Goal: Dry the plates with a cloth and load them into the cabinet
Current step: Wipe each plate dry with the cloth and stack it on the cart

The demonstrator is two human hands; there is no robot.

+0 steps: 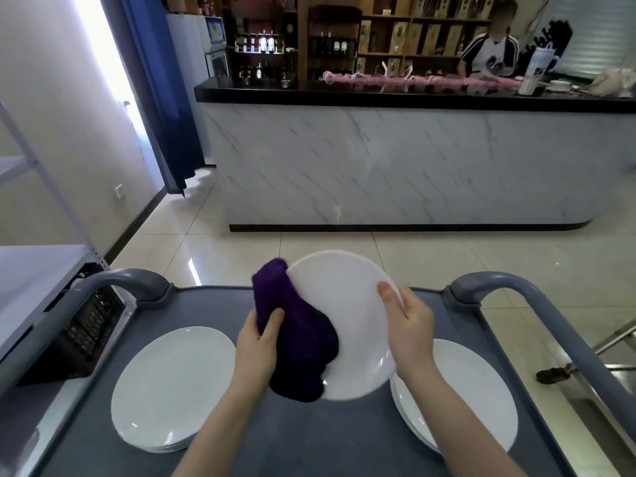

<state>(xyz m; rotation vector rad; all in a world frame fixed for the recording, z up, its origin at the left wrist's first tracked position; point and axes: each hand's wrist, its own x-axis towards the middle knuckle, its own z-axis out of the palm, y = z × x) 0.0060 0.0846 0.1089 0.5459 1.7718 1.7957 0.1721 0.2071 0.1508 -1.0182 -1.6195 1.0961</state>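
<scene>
A white plate [347,304] is held tilted above the grey cart top [309,442], gripped at its right rim by my right hand [409,328]. My left hand [258,342] clutches a purple cloth [299,339] pressed against the plate's left and lower face. A stack of white plates [172,387] lies on the cart at the left. Another stack of white plates [471,394] lies at the right, partly hidden under my right forearm.
The cart has raised grey handles at the left [120,280] and right [516,287]. A white metal shelf rack [31,270] stands at the left, with a black crate [86,325] beside the cart. A marble-fronted counter [395,166] stands across the tiled floor, a person [492,49] behind it.
</scene>
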